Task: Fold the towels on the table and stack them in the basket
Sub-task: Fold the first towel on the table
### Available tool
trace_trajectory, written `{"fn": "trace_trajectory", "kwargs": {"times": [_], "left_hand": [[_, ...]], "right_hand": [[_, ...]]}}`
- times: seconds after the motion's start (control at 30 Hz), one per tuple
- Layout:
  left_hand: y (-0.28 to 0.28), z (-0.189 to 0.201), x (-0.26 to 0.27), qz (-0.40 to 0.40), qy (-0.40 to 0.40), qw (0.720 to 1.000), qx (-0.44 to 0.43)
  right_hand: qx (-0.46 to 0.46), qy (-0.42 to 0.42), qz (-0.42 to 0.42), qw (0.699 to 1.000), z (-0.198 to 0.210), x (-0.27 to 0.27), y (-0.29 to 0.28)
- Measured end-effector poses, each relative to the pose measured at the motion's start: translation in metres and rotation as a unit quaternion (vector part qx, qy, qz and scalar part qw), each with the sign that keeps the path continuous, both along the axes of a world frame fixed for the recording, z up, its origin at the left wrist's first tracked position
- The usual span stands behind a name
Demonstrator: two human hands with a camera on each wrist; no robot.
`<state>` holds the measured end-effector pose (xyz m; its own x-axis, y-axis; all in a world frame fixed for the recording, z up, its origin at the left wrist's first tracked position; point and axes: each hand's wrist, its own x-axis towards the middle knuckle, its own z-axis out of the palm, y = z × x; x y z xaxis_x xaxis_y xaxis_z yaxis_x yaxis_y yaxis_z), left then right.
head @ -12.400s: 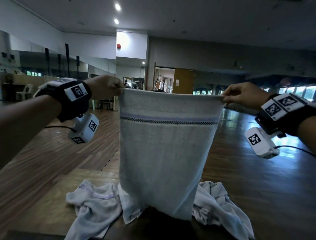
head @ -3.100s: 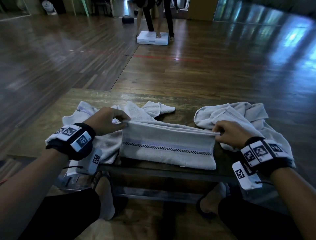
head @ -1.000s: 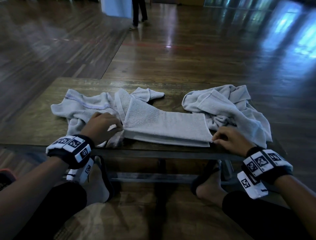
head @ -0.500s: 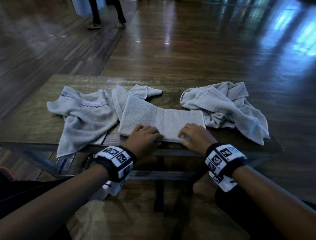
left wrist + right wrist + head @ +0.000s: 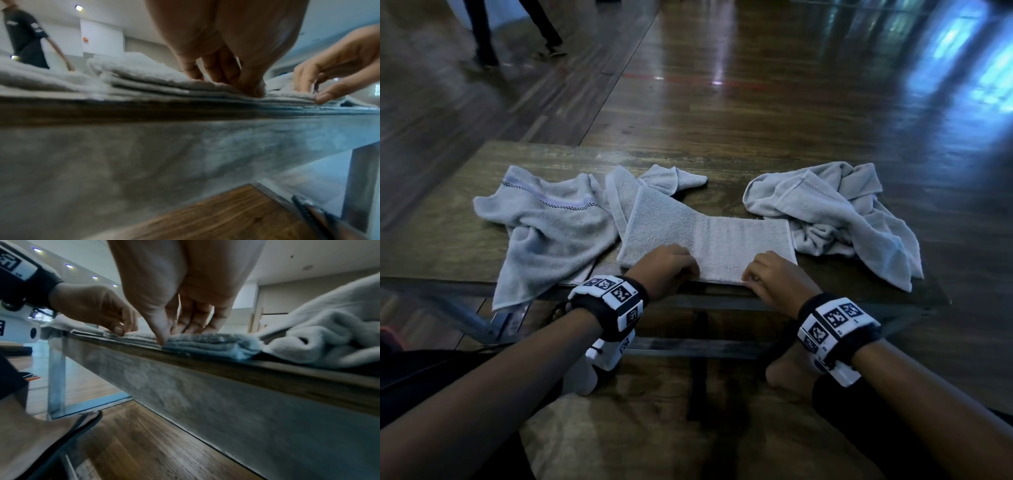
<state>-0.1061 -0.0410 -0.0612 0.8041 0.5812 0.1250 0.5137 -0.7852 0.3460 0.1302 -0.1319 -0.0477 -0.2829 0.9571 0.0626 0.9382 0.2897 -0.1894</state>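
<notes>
A folded pale grey towel (image 5: pixel 715 240) lies flat near the front edge of the wooden table (image 5: pixel 448 246). My left hand (image 5: pixel 671 270) and right hand (image 5: pixel 770 277) sit side by side on its near edge. In the left wrist view the left hand (image 5: pixel 236 84) pinches the stacked layers of the towel (image 5: pixel 144 76), fingers on top and thumb at the edge. In the right wrist view the right hand (image 5: pixel 174 335) pinches the same edge of the towel (image 5: pixel 216 344). No basket is in view.
A crumpled striped towel (image 5: pixel 551 226) lies on the left and hangs over the front edge. Another crumpled towel (image 5: pixel 835 212) is heaped on the right. A person's legs (image 5: pixel 482 31) move on the floor at the far left. My feet are under the table.
The towel has been folded down into a flat strip. In the last second both hands have come in from its two ends to the middle of its near edge.
</notes>
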Motion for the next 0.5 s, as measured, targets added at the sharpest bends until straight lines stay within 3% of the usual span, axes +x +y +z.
{"fn": "trace_trajectory", "kwargs": {"times": [0.27, 0.4, 0.5], "left_hand": [[0.011, 0.006, -0.052, 0.032, 0.028, 0.998, 0.047], [0.005, 0.000, -0.085, 0.162, 0.003, 0.985, 0.057], [0.005, 0.001, -0.097, 0.300, -0.072, 0.951, 0.026]], "right_hand": [[-0.056, 0.026, -0.083, 0.995, 0.011, 0.041, -0.018], [-0.095, -0.049, -0.085, 0.991, 0.026, 0.047, 0.006], [-0.060, -0.053, -0.069, 0.994, 0.040, 0.027, 0.040]]}}
